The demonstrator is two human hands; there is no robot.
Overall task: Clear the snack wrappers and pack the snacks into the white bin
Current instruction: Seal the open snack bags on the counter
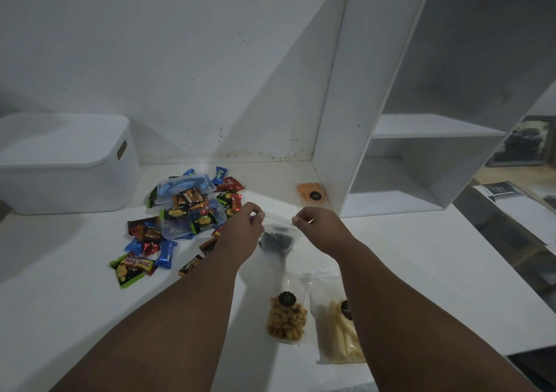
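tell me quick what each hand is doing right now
Left hand: pinching the top edge of the clear bag of dark snacks.
Right hand: pinching the same bag's top edge, other end.

The worktop (60, 286) lies bare along its left side, from the lidded white bin (63, 163) at the back left corner to the near edge. A heap of snack packets (180, 217) fills the middle left, leaving a narrow bare strip beside the bin. The shelf unit (340, 115) walls off the back right, with an orange pouch (311, 193) at its foot. A bag of fried bites (285, 321) and a bag of pale sticks (334, 340) lie by the near edge. To their right the worktop is bare.
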